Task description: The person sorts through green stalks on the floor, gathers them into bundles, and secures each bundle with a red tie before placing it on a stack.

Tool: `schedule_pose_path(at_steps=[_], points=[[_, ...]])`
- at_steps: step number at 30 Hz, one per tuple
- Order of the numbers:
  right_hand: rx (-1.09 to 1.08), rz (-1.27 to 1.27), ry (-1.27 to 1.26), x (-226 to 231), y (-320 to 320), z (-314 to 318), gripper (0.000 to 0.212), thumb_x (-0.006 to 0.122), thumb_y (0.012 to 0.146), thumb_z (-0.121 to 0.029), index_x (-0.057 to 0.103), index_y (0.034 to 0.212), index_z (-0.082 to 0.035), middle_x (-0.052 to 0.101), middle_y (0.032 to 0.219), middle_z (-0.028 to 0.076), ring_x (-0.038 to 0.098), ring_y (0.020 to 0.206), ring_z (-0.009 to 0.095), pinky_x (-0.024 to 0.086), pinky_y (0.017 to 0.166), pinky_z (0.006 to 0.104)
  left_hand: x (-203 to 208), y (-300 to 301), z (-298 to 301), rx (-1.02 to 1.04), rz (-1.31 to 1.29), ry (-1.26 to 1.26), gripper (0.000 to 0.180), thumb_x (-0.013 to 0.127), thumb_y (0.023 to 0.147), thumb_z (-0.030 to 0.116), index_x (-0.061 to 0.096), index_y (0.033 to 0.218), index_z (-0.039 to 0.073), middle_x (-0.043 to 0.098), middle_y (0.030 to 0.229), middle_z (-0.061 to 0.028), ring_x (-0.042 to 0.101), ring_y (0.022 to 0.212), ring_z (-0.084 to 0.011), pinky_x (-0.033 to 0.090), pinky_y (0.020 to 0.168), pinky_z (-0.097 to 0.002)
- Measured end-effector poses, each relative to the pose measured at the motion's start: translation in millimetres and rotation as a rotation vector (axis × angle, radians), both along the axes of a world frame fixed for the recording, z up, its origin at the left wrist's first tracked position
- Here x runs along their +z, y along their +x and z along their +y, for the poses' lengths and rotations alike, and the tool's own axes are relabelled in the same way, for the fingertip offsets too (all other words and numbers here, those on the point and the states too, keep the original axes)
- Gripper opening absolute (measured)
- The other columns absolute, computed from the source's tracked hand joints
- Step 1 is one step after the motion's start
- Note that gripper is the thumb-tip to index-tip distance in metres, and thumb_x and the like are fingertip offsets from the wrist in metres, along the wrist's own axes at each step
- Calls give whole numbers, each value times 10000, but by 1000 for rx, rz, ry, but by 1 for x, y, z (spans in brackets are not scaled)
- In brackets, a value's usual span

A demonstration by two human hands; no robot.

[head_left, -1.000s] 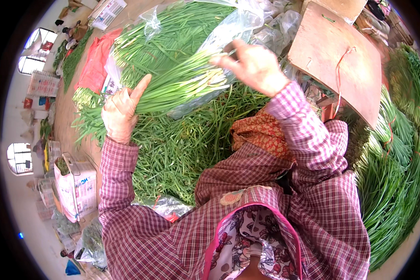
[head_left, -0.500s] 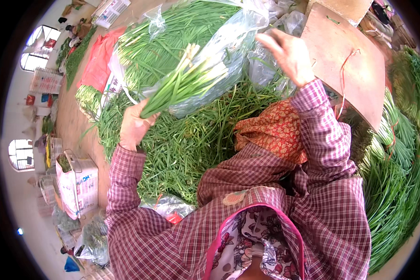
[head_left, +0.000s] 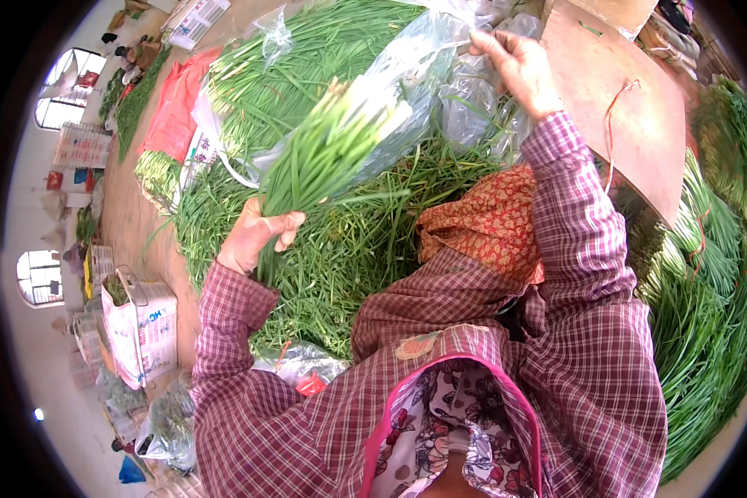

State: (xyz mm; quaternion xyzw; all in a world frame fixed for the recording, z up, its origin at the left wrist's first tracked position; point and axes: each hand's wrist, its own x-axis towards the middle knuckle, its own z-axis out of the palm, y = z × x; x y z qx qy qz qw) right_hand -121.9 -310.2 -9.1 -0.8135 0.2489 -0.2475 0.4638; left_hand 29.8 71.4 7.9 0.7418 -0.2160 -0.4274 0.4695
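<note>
My left hand (head_left: 259, 232) is closed round the leafy lower part of a bunch of garlic chives (head_left: 324, 153), whose pale stem ends point up and to the right. Beyond the bunch lies a big heap of garlic chives (head_left: 307, 62), partly covered by a clear plastic sheet (head_left: 419, 62). My right hand (head_left: 523, 70) is raised at the sheet's right side, thumb and forefinger brought together; whatever is between them is too small to make out. Under both hands spreads a pile of loose green leaves (head_left: 332, 274), reaching up to my lap.
A brown board (head_left: 618, 108) with a red tie (head_left: 612, 124) on it stands at the right. Tied bundles of chives (head_left: 705, 332) are stacked beyond my right arm. At left are a red cloth (head_left: 178, 104), a white carton (head_left: 145, 328) and a plastic bag of greens (head_left: 168, 423).
The chive bunch has tipped more upright and looks fuller, its leaf ends now hanging below my left hand. My right hand has moved up slightly, and its fingers have come together.
</note>
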Motion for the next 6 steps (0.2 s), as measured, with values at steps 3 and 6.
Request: schedule_pose_path(at_steps=[3,6], points=[[84,-404,25,25,6,12,348,653,910,-385,716,984,-51,618,739,-15,516,559,56,427,477,241,-2,-2,-4,-58,-19,-87,444,645,812,209,631,1192,-20,616,687,-23,457,467,-88,415,458,-235],[212,-455,153,46,-7,15,317,658,918,-302,672,1103,-44,652,874,30,601,716,79,511,608,299,6,-2,-4,-85,12,-54,504,610,827,232,587,1256,-33,542,608,-12,453,467,-92,426,476,-246]])
